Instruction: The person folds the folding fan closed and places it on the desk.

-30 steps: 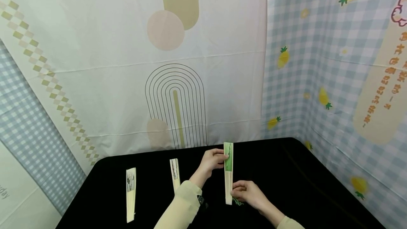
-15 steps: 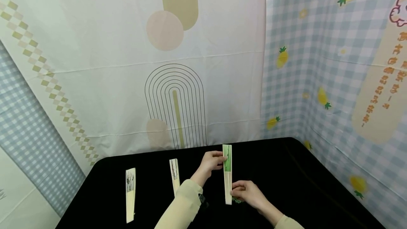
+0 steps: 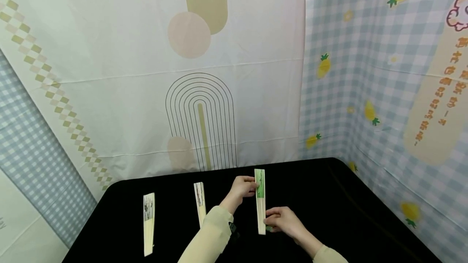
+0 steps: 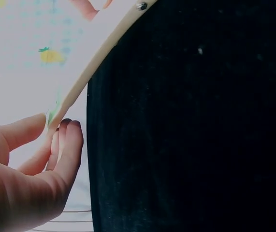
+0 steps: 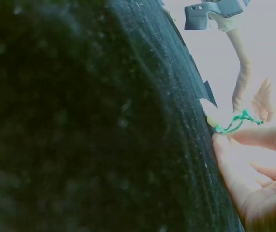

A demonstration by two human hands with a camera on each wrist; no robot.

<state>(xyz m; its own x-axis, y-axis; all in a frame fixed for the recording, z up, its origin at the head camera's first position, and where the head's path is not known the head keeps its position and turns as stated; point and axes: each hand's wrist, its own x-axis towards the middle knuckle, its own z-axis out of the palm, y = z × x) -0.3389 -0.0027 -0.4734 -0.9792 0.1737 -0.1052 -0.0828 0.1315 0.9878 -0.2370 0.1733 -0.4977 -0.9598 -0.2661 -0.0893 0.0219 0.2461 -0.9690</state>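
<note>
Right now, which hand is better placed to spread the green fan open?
Probably the left hand: it pinches the green fan at its leaf end, free to pull sideways, while the right hand holds the pivot end.

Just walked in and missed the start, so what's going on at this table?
A person holds a closed green folding fan with both hands over a black table. The left hand pinches the green paper end; the right hand holds the pivot end, where a green cord hangs. Two more closed fans, a middle fan and a far-left fan, lie to the left.
</note>
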